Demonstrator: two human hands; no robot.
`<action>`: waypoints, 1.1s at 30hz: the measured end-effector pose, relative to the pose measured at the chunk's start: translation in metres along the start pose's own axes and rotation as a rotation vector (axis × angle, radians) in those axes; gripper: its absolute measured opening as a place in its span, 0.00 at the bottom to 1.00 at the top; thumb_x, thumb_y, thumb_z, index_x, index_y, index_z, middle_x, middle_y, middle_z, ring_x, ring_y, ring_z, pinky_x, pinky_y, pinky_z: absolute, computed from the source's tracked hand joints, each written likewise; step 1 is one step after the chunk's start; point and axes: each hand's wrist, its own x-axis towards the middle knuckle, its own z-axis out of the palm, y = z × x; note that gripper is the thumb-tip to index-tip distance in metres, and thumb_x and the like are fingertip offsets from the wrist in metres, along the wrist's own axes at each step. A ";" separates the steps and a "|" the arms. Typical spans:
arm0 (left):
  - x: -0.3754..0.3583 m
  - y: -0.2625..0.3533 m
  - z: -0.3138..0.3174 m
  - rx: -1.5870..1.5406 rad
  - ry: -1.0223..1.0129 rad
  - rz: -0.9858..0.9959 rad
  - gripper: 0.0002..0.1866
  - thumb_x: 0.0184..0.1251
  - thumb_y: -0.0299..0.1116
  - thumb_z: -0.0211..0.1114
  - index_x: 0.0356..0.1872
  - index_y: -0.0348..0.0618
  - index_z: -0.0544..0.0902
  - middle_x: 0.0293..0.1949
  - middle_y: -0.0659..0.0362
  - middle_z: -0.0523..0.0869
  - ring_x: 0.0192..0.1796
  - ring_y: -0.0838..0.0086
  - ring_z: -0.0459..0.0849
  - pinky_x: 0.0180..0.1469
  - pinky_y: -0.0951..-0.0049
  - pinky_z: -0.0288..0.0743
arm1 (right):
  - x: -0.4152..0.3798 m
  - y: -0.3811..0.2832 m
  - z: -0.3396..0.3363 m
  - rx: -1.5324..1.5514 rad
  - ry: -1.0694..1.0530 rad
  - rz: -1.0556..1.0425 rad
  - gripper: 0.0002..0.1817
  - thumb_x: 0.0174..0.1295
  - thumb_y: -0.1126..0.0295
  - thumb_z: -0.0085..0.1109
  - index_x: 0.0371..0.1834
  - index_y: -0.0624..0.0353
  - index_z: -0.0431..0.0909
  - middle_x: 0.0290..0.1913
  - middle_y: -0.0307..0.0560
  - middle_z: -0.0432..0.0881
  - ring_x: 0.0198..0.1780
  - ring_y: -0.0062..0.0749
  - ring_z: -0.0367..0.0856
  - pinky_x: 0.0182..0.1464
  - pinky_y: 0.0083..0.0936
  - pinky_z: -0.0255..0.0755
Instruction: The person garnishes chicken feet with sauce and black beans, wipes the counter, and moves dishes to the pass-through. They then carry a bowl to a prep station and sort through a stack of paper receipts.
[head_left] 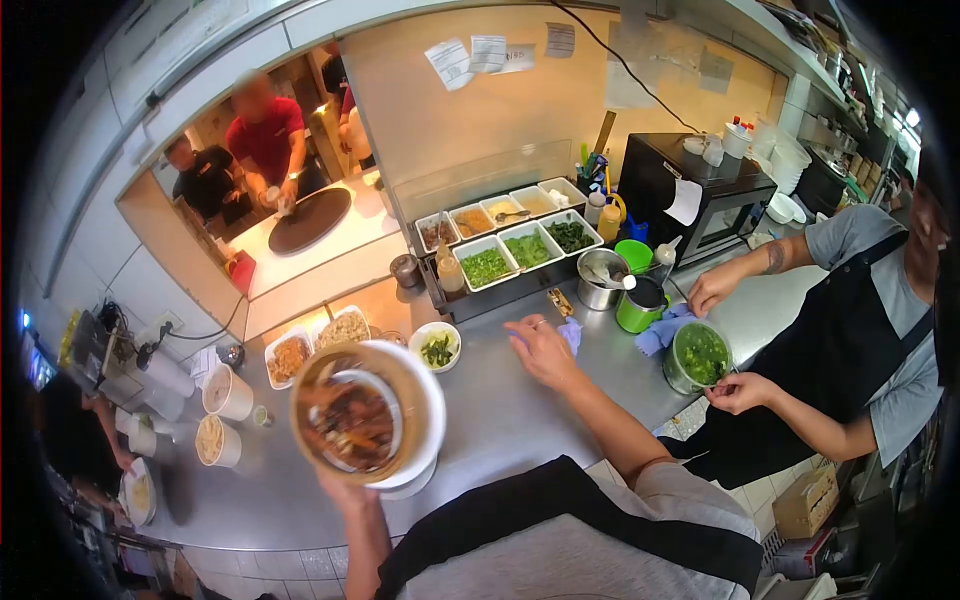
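Observation:
My left hand (345, 490) holds up a round bamboo steamer (408, 395) from its near side, fingers hidden beneath it. Inside the steamer a light-rimmed dish holds dark brown food (350, 420). A white plate (433, 425) shows along the steamer's right side. Over the steel counter (490, 400), my right hand (545, 352) reaches forward with its fingers stretched out and nothing in them. Close to its fingertips lie a bluish cloth (570, 334) and a small yellow-brown packet (560, 302). A white bowl of greens (435, 347) stands between the steamer and my right hand.
Beyond the counter's middle is a rack of garnish trays (525, 250). A co-worker (830, 330) on the right handles a pot of greens (700, 355). Paper tubs (228, 392) and food trays (290, 355) stand left. People (265, 135) work behind the pass window. A microwave (695, 195) stands back right.

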 end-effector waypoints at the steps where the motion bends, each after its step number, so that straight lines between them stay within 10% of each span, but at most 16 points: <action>1: 0.000 0.015 -0.006 -0.059 -0.004 0.043 0.22 0.73 0.39 0.45 0.60 0.36 0.68 0.57 0.48 0.75 0.55 0.59 0.78 0.55 0.59 0.77 | -0.002 0.019 0.007 -0.201 0.050 -0.021 0.16 0.61 0.61 0.54 0.52 0.48 0.78 0.47 0.49 0.78 0.48 0.43 0.75 0.48 0.40 0.70; 16: -0.051 0.061 -0.268 0.161 0.786 0.231 0.22 0.72 0.37 0.45 0.63 0.36 0.66 0.58 0.48 0.73 0.57 0.58 0.76 0.56 0.57 0.77 | -0.076 0.097 -0.023 -0.483 -0.051 0.091 0.15 0.53 0.60 0.61 0.42 0.52 0.79 0.42 0.48 0.78 0.48 0.42 0.75 0.50 0.42 0.69; 26: -0.040 0.034 -0.256 0.517 0.674 0.512 0.22 0.68 0.39 0.51 0.58 0.37 0.71 0.49 0.53 0.77 0.49 0.65 0.79 0.52 0.67 0.76 | -0.070 0.059 -0.032 -0.417 0.024 -0.111 0.16 0.54 0.72 0.60 0.47 0.58 0.77 0.58 0.59 0.71 0.53 0.52 0.73 0.55 0.44 0.65; 29: -0.019 0.040 -0.269 0.324 0.950 0.091 0.15 0.69 0.36 0.51 0.52 0.44 0.75 0.47 0.56 0.79 0.46 0.70 0.78 0.44 0.64 0.76 | -0.078 0.032 -0.027 -0.343 0.002 -0.149 0.14 0.55 0.73 0.59 0.46 0.59 0.77 0.58 0.56 0.71 0.52 0.52 0.73 0.53 0.42 0.66; 33: -0.043 0.051 -0.283 0.320 0.771 0.062 0.17 0.68 0.38 0.52 0.54 0.42 0.72 0.37 0.57 0.76 0.42 0.66 0.77 0.44 0.62 0.79 | -0.107 -0.006 -0.030 -0.049 -0.140 -0.029 0.09 0.58 0.72 0.59 0.41 0.60 0.80 0.46 0.52 0.78 0.43 0.43 0.78 0.46 0.34 0.71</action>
